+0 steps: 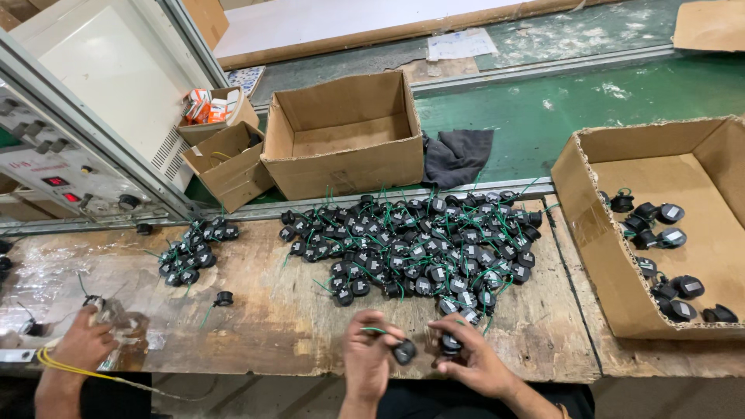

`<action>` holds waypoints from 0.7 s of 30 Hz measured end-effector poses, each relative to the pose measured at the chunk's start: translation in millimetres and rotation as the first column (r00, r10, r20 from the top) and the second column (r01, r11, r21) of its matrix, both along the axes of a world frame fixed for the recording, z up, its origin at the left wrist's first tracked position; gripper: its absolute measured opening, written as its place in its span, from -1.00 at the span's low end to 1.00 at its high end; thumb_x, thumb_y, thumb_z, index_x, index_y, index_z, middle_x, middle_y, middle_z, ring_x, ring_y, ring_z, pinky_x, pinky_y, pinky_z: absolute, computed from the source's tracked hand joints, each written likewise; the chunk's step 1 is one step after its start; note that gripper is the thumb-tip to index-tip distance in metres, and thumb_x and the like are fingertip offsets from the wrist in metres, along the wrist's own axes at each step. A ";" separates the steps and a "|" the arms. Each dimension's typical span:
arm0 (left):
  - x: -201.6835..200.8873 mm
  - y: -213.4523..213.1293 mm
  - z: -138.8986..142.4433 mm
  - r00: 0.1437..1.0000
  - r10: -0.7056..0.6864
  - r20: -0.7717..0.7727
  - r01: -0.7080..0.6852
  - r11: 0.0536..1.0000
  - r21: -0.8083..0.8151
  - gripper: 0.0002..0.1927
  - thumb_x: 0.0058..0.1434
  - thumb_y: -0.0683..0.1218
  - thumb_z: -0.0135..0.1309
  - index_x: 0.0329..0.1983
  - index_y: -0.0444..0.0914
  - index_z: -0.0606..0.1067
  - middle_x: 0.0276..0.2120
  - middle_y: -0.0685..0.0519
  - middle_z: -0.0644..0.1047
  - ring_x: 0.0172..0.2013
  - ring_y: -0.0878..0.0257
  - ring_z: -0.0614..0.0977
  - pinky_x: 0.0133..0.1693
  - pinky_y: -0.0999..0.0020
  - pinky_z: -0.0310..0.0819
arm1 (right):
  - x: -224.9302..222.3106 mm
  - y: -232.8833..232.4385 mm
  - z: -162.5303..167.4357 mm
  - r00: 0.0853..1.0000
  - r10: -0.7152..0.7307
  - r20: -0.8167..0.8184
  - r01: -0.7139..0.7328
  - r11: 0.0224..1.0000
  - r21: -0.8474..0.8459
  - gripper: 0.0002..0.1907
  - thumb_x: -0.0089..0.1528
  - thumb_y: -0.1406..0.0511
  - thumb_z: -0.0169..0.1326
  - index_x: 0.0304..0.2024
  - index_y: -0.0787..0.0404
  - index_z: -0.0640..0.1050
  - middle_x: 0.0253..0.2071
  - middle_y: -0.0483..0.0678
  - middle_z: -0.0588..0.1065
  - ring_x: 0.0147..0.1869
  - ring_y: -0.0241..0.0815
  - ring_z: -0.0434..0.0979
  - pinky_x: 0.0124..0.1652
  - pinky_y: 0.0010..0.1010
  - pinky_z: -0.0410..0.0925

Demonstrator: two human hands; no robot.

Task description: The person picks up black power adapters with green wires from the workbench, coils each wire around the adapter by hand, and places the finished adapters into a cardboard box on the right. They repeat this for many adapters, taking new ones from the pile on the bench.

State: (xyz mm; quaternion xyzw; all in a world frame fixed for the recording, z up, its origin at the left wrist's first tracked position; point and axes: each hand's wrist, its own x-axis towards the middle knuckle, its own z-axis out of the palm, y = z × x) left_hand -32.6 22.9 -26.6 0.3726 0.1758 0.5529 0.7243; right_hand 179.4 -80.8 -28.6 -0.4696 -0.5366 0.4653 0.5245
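A big heap of small round black parts with green wires [419, 244] covers the middle of the worn wooden bench [287, 326]. At the bench's near edge my left hand [371, 353] grips one black part [404, 351] by its side, a green wire trailing over the fingers. My right hand [473, 353] is closed around another black part [451, 342] just below the heap. The two hands are close together, almost touching.
A smaller cluster of the same parts [190, 252] lies to the left. An empty cardboard box [345, 136] stands behind the heap; a box on the right [660, 225] holds several parts. Another person's hand [81, 345] works at lower left with yellow wires. A control panel [54, 167] stands at left.
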 end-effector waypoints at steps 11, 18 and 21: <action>27.6 -29.0 43.1 0.864 0.241 -0.442 0.144 0.723 0.675 -0.74 0.26 -0.34 0.08 -0.01 -0.28 0.59 -0.02 -0.03 0.71 0.13 0.03 0.70 0.12 0.18 0.58 | 4.3 -0.8 -47.0 0.954 -0.144 0.264 0.093 0.976 0.195 -0.34 0.01 0.28 0.47 0.13 0.29 0.52 0.28 0.17 0.40 0.46 0.12 0.26 0.28 -0.14 0.19; 18.6 -30.3 39.5 0.867 0.174 -0.466 0.168 0.780 0.603 -0.80 0.08 -0.32 0.31 -0.28 -0.29 0.54 -0.14 -0.06 0.68 0.12 -0.02 0.62 0.10 0.15 0.53 | -15.0 0.1 5.3 0.944 -0.198 0.265 0.111 0.945 0.309 -0.69 0.01 0.37 0.42 -0.27 0.31 0.57 -0.18 0.00 0.47 -0.11 -0.10 0.55 -0.16 -0.31 0.42; 32.1 -36.5 35.2 0.870 0.096 -0.483 0.139 0.893 0.427 -0.71 0.00 -0.32 0.37 -0.43 -0.28 0.43 -0.27 -0.01 0.62 -0.06 0.07 0.63 -0.03 0.20 0.54 | -17.8 -1.5 17.6 0.930 -0.144 0.338 0.050 0.961 0.273 -0.68 0.01 0.37 0.43 -0.30 0.31 0.54 -0.16 0.02 0.47 -0.12 -0.09 0.58 -0.17 -0.36 0.44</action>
